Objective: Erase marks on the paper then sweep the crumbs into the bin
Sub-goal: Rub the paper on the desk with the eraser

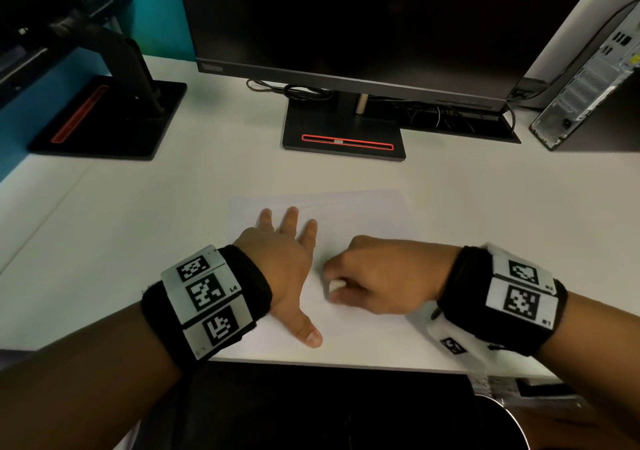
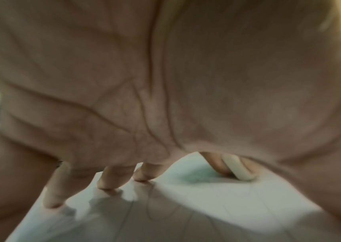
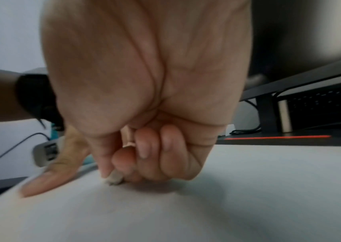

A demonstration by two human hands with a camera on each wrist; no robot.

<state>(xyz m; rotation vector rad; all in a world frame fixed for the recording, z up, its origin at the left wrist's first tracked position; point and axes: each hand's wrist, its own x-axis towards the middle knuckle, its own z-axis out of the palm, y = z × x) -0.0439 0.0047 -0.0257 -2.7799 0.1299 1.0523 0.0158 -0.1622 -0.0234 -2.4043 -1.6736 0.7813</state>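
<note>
A white sheet of paper (image 1: 363,214) lies on the desk in front of the monitor. My left hand (image 1: 287,242) lies flat on the sheet's left part, fingers spread and straight, thumb pointing to the desk's near edge. My right hand (image 1: 332,287) pinches a small white eraser (image 1: 336,285) and presses its end on the paper just right of the left hand. The eraser (image 3: 114,178) shows under the curled fingers in the right wrist view. In the left wrist view the eraser (image 2: 240,170) stands on the paper (image 2: 207,204) beyond my palm, and faint pencil lines cross the sheet.
A monitor on a black stand (image 1: 343,134) is behind the paper. A second stand (image 1: 104,117) is at the back left. A computer tower (image 1: 588,79) is at the back right, with cables near it. A dark round bin rim (image 1: 509,418) shows below the desk edge at bottom right.
</note>
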